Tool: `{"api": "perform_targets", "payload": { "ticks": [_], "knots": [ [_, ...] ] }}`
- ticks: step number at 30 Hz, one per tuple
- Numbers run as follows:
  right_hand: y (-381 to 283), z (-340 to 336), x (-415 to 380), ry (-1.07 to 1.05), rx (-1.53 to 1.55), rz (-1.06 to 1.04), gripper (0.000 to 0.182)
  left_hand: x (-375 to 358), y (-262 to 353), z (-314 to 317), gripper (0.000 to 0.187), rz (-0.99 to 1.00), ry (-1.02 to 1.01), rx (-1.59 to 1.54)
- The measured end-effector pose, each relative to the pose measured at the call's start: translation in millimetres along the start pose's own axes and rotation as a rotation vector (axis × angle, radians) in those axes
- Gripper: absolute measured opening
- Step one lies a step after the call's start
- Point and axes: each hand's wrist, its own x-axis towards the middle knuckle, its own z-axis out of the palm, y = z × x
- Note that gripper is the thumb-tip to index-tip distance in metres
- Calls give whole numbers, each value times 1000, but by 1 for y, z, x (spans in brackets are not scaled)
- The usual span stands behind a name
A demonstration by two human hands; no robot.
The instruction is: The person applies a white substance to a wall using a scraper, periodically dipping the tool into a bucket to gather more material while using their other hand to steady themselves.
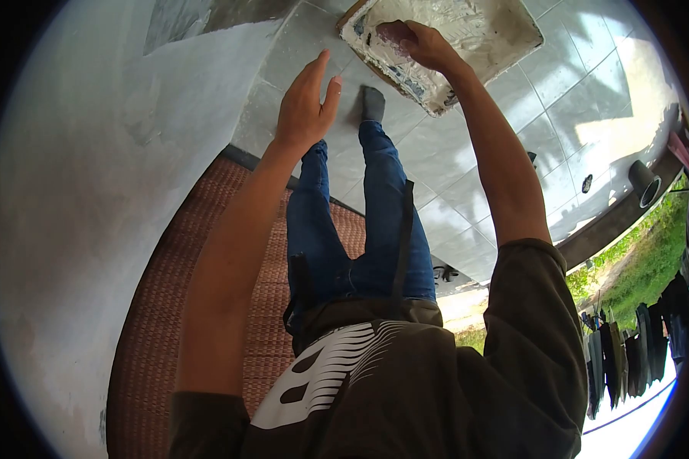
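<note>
My right hand (430, 47) grips a flat, reddish-brown scraper (395, 32) by its edge, with the thumb and fingers closed on it. It is over the left part of a shallow tray (538, 40) that holds thick white paste (478, 27). The scraper overlaps the paste in this view. My left hand (308, 105) is raised to the left of the tray, apart from it. Its fingers are stretched out, the thumb stands away from them, and nothing is in it.
A whitish, patchy wall (99, 168) rises along the left. Grey floor tiles (455, 164) run under the tray, and a woven reddish mat (176, 306) lies by the wall. At the right are a dark pot (644, 182), a raised ledge, grass and hanging clothes (628, 348).
</note>
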Motion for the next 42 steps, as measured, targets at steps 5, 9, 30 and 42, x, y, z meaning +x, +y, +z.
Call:
{"api": "perform_targets", "payload": {
  "ticks": [5, 9, 30, 42],
  "knots": [
    [1, -4, 9, -77, 1, -14, 42, -8, 0, -9, 50, -21, 15, -2],
    [-10, -21, 7, -291, 407, 97, 40, -14, 0, -23, 49, 16, 81, 25],
    [-340, -11, -85, -400, 1523, -271, 36, -111, 68, -241, 49, 116, 555, 161],
    [-461, 44, -150, -374, 1446, -470, 43, -192, 88, -333, 50, 374, 740, 222]
  ]
}}
